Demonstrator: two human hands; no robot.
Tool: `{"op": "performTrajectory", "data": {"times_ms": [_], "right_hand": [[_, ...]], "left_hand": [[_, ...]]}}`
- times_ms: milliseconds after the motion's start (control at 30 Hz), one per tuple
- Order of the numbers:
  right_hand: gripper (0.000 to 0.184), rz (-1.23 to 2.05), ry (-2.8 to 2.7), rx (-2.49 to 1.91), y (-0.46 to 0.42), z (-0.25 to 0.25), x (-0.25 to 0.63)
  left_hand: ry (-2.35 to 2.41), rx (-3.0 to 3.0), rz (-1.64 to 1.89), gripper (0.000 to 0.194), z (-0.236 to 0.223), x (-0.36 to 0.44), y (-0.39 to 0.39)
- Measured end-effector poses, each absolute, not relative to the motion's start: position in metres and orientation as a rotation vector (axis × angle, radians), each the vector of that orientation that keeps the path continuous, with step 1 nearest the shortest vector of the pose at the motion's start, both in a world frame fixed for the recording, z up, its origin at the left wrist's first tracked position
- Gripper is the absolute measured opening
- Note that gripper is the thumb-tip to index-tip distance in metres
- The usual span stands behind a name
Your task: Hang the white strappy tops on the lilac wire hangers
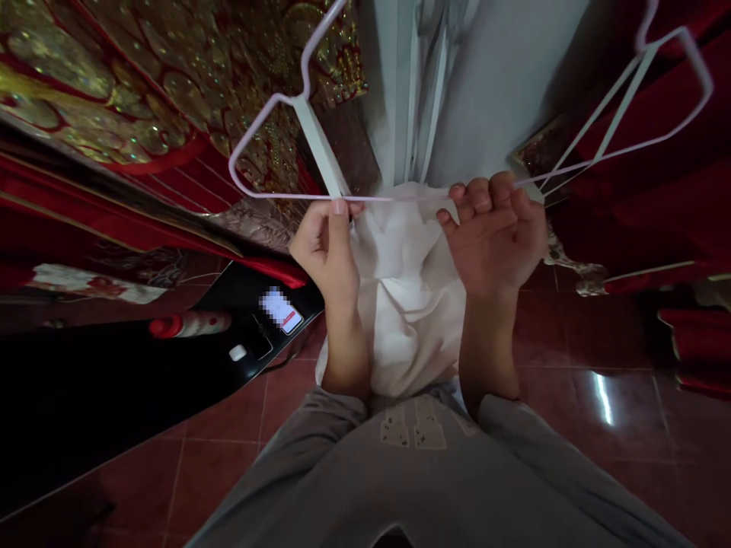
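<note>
My left hand [334, 240] is closed, its thumb pressing a white strap [320, 148] against the bottom bar of a pale pink hanger [248, 148]. Curled fingers of my right hand [494, 224], palm facing me, wrap the hanger bars where they meet; the little finger sticks out. A second pale pink hanger [694, 84], with thin white straps [620, 106], reaches out right of that hand. Between and below my hands hangs white cloth [408, 297], gathered in folds. Where the bars pass behind my right fingers is hidden.
Red and gold sequined garments [142, 84] hang at left, dark red ones [622, 183] at right. A black table [114, 388] holds a lit phone [282, 310], a red-capped bottle [191, 325] and a small white case [237, 352]. Red tiles [217, 464] cover the floor.
</note>
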State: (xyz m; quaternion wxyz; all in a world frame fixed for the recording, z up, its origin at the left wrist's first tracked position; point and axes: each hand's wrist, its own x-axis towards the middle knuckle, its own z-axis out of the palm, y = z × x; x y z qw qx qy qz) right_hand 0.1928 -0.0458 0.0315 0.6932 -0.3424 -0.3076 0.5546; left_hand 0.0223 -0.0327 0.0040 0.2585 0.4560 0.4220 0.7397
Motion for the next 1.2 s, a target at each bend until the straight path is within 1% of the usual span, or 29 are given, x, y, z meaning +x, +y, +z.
{"op": "performTrajectory", "data": {"times_ms": [133, 233, 267, 333, 467, 633, 733, 833, 967, 1067, 1200], "right_hand": [[0.039, 1.217, -0.705, -0.795, -0.042, 0.026, 0.188], [0.042, 1.239, -0.712, -0.755, -0.04, 0.024, 0.18], [0.042, 1.252, -0.716, -0.732, -0.04, 0.024, 0.178], [0.043, 1.279, -0.714, -0.677, -0.04, 0.025, 0.172], [0.04, 1.285, -0.659, -0.656, -0.04, 0.025, 0.168], [0.034, 1.22, -0.673, -0.779, -0.037, 0.021, 0.181], [0.032, 1.215, -0.683, -0.783, -0.037, 0.021, 0.186], [0.03, 1.221, -0.686, -0.74, -0.038, 0.022, 0.185], [0.029, 1.226, -0.699, -0.714, -0.039, 0.021, 0.184], [0.027, 1.226, -0.723, -0.723, -0.038, 0.019, 0.186], [0.026, 1.222, -0.731, -0.718, -0.036, 0.019, 0.189]], "left_hand": [[1.053, 1.098, 2.048, 0.029, 0.019, 0.015, -0.039], [0.871, 0.931, 1.867, 0.024, 0.044, -0.002, -0.046], [0.826, 0.948, 1.804, 0.025, 0.052, -0.009, -0.047], [0.791, 1.005, 1.717, 0.034, 0.065, -0.025, -0.05], [0.874, 1.089, 1.598, 0.046, 0.075, -0.045, -0.055], [0.859, 1.178, 1.617, 0.043, 0.083, -0.042, -0.06], [0.755, 1.168, 1.63, 0.055, 0.092, -0.041, -0.051], [0.693, 0.991, 1.643, 0.062, 0.098, -0.045, -0.042], [0.736, 0.788, 1.749, 0.088, 0.097, -0.043, -0.043], [0.684, 0.655, 1.749, 0.096, 0.099, -0.039, -0.045], [0.444, 0.582, 1.64, 0.106, 0.113, -0.037, -0.037]]}}
